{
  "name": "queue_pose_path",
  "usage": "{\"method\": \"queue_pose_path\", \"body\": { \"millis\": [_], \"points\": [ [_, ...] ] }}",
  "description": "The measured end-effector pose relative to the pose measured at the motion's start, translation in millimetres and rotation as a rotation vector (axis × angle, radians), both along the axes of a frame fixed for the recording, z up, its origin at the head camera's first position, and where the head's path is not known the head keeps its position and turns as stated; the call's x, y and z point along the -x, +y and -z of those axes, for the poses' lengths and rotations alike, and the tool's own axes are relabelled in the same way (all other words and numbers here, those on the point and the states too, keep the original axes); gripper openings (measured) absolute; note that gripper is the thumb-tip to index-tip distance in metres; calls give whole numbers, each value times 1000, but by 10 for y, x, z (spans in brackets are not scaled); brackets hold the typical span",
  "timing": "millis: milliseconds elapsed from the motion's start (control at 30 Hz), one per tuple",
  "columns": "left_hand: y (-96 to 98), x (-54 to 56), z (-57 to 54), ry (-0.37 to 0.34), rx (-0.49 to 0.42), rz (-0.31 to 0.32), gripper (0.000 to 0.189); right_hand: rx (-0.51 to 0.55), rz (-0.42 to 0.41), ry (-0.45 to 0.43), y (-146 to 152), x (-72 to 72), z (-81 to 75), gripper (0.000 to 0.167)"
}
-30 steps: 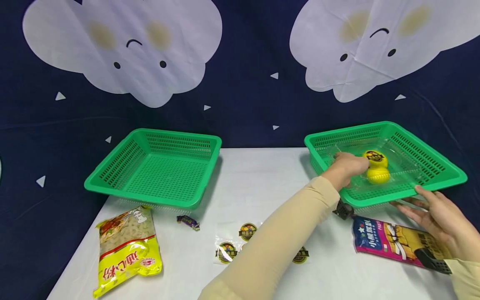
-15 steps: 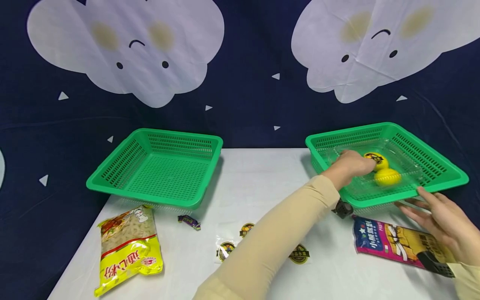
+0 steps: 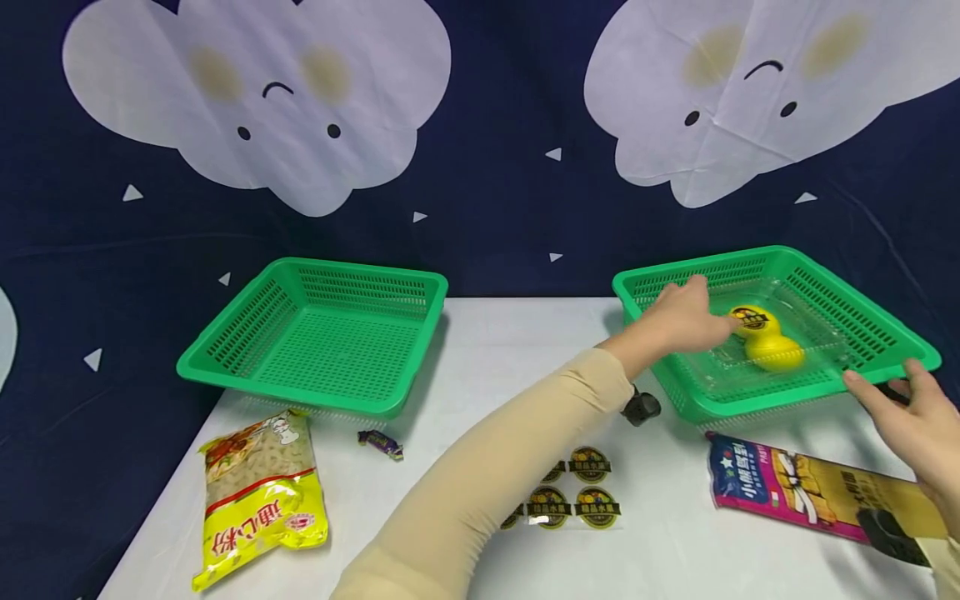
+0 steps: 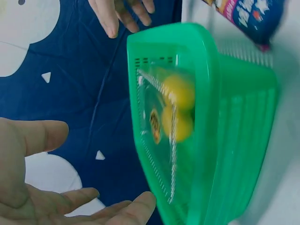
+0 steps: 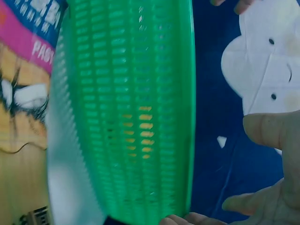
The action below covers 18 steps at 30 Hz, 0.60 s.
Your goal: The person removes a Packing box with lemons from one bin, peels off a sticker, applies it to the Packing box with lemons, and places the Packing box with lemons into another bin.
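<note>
A clear plastic box (image 3: pixel 813 321) with two yellow fruits (image 3: pixel 775 352) in it sits inside the right green basket (image 3: pixel 911 346). A round black-and-gold sticker (image 3: pixel 753 317) shows on its lid. My left hand (image 3: pixel 686 318) hovers over the basket's left side, fingers spread and holding nothing; the left wrist view shows them beside the rim. My right hand (image 3: pixel 911 421) is at the basket's front right corner, fingers apart; in the head view its fingertips overlap the rim, and whether they touch it I cannot tell.
A second green basket (image 3: pixel 322 350) stands at the left. Before it lie a yellow pasta bag (image 3: pixel 262 500) and a purple-wrapped candy (image 3: pixel 381 444). A sheet of round stickers (image 3: pixel 550 506) lies mid-table, partly under my left arm. A long pasta packet (image 3: pixel 817 492) lies at the right.
My left hand has risen and drawn back leftward from the box, its arm uncovering more stickers. The lower fruit has shifted right. My right hand has moved right along the basket.
</note>
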<state>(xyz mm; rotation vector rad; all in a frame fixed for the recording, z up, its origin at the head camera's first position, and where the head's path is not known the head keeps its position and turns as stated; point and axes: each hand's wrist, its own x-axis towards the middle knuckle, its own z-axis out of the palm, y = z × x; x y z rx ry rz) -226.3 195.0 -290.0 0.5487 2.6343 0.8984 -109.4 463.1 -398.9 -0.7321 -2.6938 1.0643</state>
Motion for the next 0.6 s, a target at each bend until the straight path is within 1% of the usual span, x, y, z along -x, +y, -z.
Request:
{"method": "queue_pose_path", "body": {
  "millis": [133, 233, 300, 367, 500, 600],
  "points": [
    [-257, 35, -65, 83, 17, 89, 70, -142, -43, -2, -349, -61, -315, 88],
    [-467, 49, -87, 148, 48, 145, 70, -238, -80, 5, -519, -87, -448, 91],
    [-617, 45, -87, 200, 58, 182, 71, -279, -126, 28, -570, -86, -483, 92],
    [-778, 29, -67, 251, 51, 209, 71, -308, -177, 54, -598, -80, -483, 92],
    [-1137, -34, 11, 351, 6, 234, 70, -352, -278, 121, -711, -59, -461, 88],
    [-1422, -95, 89, 432, -1, 238, 70, -373, -353, 175, -872, -53, -466, 86]
  ]
}}
